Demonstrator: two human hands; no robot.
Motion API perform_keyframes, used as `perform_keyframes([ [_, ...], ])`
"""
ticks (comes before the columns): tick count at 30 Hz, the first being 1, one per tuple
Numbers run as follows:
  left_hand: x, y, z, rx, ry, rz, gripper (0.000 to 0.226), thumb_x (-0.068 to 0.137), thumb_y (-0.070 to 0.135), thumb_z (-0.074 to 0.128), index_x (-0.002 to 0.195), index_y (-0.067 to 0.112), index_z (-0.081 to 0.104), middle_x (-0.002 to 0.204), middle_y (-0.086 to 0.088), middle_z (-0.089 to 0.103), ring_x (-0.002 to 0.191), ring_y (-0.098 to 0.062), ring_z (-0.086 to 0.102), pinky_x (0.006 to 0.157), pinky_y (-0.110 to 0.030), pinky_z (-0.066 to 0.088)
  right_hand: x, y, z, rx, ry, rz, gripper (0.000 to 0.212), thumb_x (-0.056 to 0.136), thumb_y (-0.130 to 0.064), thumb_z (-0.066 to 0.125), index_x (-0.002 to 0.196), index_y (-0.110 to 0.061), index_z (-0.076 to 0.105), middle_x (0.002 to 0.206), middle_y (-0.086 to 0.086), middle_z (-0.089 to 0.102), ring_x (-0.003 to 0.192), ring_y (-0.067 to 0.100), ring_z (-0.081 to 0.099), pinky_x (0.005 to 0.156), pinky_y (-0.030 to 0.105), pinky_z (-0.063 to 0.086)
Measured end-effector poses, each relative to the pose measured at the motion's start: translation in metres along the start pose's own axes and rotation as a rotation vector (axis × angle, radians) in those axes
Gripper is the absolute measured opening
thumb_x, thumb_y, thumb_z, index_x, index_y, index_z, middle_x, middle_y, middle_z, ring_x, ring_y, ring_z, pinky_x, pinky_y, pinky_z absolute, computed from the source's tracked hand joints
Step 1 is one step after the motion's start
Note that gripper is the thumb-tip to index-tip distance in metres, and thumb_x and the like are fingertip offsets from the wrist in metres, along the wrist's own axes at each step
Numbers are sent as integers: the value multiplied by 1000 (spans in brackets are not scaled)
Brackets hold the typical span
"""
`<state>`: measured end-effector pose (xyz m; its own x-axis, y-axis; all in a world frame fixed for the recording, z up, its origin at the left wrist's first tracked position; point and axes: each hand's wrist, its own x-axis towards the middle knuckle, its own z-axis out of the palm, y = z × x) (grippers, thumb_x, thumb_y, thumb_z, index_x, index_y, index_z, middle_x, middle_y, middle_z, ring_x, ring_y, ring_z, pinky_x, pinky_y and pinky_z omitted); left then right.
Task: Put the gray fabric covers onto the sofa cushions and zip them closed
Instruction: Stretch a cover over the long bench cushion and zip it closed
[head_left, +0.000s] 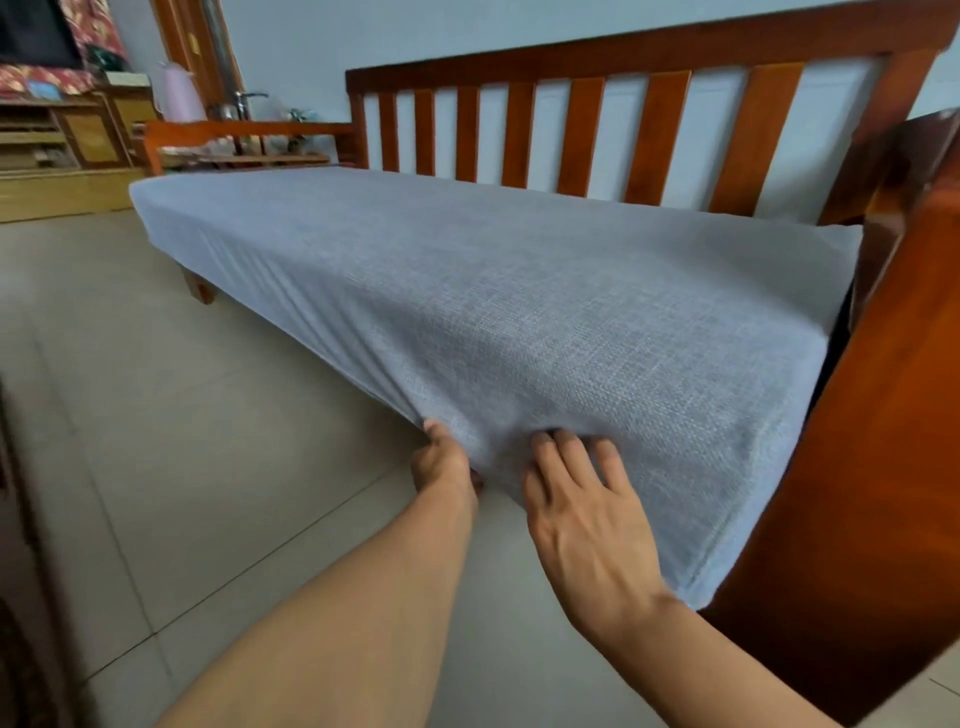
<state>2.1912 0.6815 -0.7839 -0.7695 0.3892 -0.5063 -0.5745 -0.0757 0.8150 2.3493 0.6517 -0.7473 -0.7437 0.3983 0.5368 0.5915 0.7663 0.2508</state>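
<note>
on the sofa (644, 119) seat, the long cushion (519, 312) lies flat in its gray cover (363, 270), running from the near armrest (883, 415) to the far one. both hands work the front edge near the right end. left hand (444, 462) grips the fabric at the lower front edge, thumb on top, fingers tucked under and hidden. right hand (582, 499) lies just beside it with straight, spread fingers pressing the cover's front face; it holds nothing.

judgement: cover looks fully on; step in hand seems to be smoothing or tugging the front edge taut. no zipper visible from this view, so cannot tell if it is closed.

risks:
- creases fan out from the left grip; pulling harder at one point could drag the cover askew or bunch it along the front.
- slack left here could snag a zipper, wherever it runs.
- a strong tug could slide the cushion forward off the frame, toward the floor (182, 415).
</note>
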Motion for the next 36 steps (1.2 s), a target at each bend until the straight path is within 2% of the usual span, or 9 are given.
perform_keyframes([
  [5, 19, 5, 6, 19, 16, 99, 24, 99, 30, 41, 103, 12, 57, 113, -14, 63, 101, -33, 63, 84, -40, 54, 15, 4, 12, -38, -98, -127, 52, 75, -21, 49, 122, 1, 57, 137, 19, 50, 133, 31, 40, 114, 47, 8],
  [12, 42, -6, 5, 156, 143, 125, 18, 90, 29, 52, 80, 15, 58, 102, -12, 69, 92, -31, 66, 89, -44, 53, 19, 8, 18, -245, -220, -266, 54, 88, -19, 12, 139, -1, 3, 150, 22, -13, 137, 34, -22, 101, 50, -34],
  [14, 36, 5, 7, 272, 209, 54, 23, 84, 28, 57, 95, 8, 60, 109, -18, 67, 96, -35, 65, 90, -44, 52, 29, 5, 10, -142, -240, -228, 55, 88, -14, 17, 140, 2, 21, 153, 24, 11, 144, 35, 2, 110, 46, -23],
  [17, 2, 45, 8, 519, 360, 90, 40, 83, 20, 63, 115, 1, 47, 120, -23, 57, 107, -39, 58, 92, -39, 49, 49, 4, -18, 287, -169, -126, 54, 80, -12, 26, 115, 2, 65, 129, 21, 57, 121, 32, 54, 109, 40, 31],
  [20, -36, 94, 16, 609, 385, 447, 32, 89, 15, 56, 118, 4, 48, 128, -20, 46, 113, -35, 50, 90, -33, 39, 82, 12, -54, 403, -28, -53, 47, 79, -12, 32, 102, -1, 71, 116, 20, 64, 105, 32, 64, 82, 34, 54],
  [23, -59, 134, 37, 866, 259, 744, 48, 93, 15, 52, 139, 10, 38, 146, -13, 33, 131, -27, 36, 101, -31, 29, 110, 44, -64, 362, -179, 121, 45, 80, -13, 37, 110, 3, 66, 119, 26, 61, 107, 38, 62, 84, 49, 52],
  [26, -64, 160, 61, 1377, -55, 706, 54, 98, 26, 42, 148, 28, 23, 159, 2, 8, 145, -18, 7, 115, -42, 16, 140, 81, -73, 311, -606, 205, 89, 75, -48, 65, 146, -5, 30, 150, 24, 27, 137, 39, 31, 102, 63, 29],
  [29, -67, 170, 71, 1659, -271, 467, 57, 100, 32, 34, 149, 37, 5, 159, 6, -12, 145, -19, -13, 115, -51, 10, 145, 99, -72, 334, -891, 223, 100, 84, -73, 32, 138, -21, -33, 149, 11, -37, 139, 31, -30, 111, 60, -6],
  [36, -64, 196, 74, 1883, -434, 263, 71, 99, 33, 39, 148, 38, -13, 155, 5, -27, 144, -22, -18, 114, -53, 14, 161, 98, -78, 313, -1049, 219, 97, 87, -72, 26, 134, -21, -41, 136, 13, -53, 129, 35, -42, 108, 62, -13],
])
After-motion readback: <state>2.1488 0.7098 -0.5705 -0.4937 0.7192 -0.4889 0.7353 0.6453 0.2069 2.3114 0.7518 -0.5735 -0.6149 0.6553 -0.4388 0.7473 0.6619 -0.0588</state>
